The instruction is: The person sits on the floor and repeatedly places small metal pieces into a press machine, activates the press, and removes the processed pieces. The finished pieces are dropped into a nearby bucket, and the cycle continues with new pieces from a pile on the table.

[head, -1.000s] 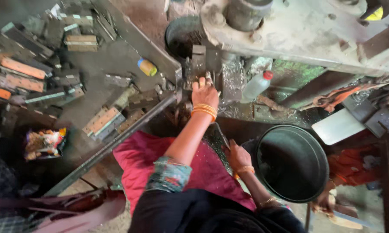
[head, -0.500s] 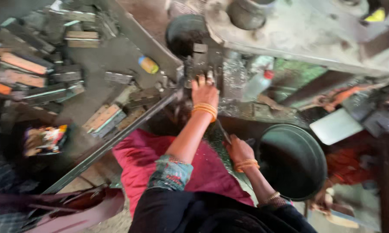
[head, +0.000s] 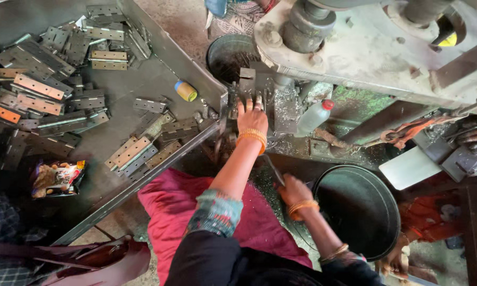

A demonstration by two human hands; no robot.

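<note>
Grey, grimy steel makes up the heavy press machine (head: pixel 365 47), and the left hand (head: pixel 252 117) is reaching under its head, fingers stretched flat onto a small metal piece at the die (head: pixel 247 85). Below the press, the right hand (head: pixel 294 193) is gripping a thin metal rod (head: pixel 273 168) beside a round black bucket (head: pixel 361 209). Left of the press, flat steel hinges (head: pixel 130 152) are lying on a metal tray (head: pixel 143 79).

A dark metal tray table (head: pixel 159 47) carries heaps of flat metal hinges (head: pixel 42 92), a small yellow-and-blue roll of tape (head: pixel 186 90) and a crumpled snack packet (head: pixel 56 177) near its lower edge.
</note>
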